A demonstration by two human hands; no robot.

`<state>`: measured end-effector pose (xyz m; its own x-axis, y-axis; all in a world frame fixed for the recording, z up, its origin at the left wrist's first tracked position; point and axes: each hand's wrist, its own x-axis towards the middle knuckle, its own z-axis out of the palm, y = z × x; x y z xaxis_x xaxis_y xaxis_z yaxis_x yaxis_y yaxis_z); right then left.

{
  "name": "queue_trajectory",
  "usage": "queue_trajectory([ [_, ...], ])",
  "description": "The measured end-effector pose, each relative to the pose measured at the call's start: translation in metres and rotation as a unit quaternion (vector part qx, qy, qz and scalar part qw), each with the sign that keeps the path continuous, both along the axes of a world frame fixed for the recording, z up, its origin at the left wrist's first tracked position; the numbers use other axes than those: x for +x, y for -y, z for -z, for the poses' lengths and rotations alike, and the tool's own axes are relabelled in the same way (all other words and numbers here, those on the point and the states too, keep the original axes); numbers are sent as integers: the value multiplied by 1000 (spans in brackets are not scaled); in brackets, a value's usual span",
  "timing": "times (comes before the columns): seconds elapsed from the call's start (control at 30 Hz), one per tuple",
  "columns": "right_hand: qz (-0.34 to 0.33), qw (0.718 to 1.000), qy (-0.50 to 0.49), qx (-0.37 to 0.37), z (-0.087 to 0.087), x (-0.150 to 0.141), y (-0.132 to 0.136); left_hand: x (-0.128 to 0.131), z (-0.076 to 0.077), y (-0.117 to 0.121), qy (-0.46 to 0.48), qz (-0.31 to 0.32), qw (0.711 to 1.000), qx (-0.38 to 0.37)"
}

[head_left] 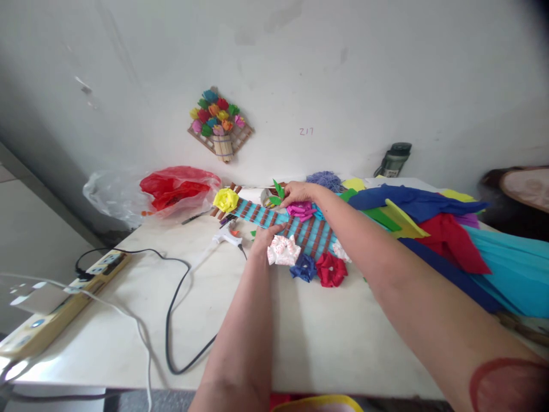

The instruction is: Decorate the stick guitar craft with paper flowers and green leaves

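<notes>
A panel of brown sticks woven with light-blue strips (pixel 261 215) lies on the table. My left hand (pixel 266 233) grips its near edge, fingers partly hidden. A white patterned paper flower (pixel 283 250) sits beside that wrist. Over the far side of the panel, my right hand (pixel 297 192) pinches green paper leaves (pixel 278 193) between thumb and fingers. Just below it is a magenta flower (pixel 301 211). A yellow flower (pixel 226 199) rests at the panel's left end. Along the near edge are a blue flower (pixel 303 268) and a red flower (pixel 331 269).
A white glue gun (pixel 228 236) lies left of my left hand, its black cord (pixel 189 274) looping across the table. A power strip (pixel 64 309) runs along the left edge. Plastic bags (pixel 175 191) stand behind. Coloured paper sheets (pixel 450 240) pile at right, near a bottle (pixel 393 160).
</notes>
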<state>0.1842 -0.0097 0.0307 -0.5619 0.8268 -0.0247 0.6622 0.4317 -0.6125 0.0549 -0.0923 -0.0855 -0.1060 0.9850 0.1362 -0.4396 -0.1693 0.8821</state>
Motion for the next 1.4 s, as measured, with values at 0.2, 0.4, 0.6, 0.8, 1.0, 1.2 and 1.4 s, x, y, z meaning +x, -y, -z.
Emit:
queue_trajectory([
  [0.2,-13,1000,-28,-5,6,2,-4,0,0,0,-3,-12,1000,-7],
  [0.4,-14,1000,-24,8,8,3,-8,0,-1,1,-10,-14,1000,-7],
  [0.6,-7,1000,-7,19,8,1,-6,1,-2,2,8,0,1000,-8],
  [0.8,12,1000,5,22,8,0,-8,2,-4,4,1,-4,1000,2],
  [1.0,8,1000,5,6,8,0,-9,4,-7,8,-1,-9,1000,-6],
  [1.2,23,1000,9,7,10,-2,-10,5,-9,10,12,-5,1000,-3],
  [1.4,30,999,12,5,9,-3,-8,2,-7,8,1,-11,1000,-10],
])
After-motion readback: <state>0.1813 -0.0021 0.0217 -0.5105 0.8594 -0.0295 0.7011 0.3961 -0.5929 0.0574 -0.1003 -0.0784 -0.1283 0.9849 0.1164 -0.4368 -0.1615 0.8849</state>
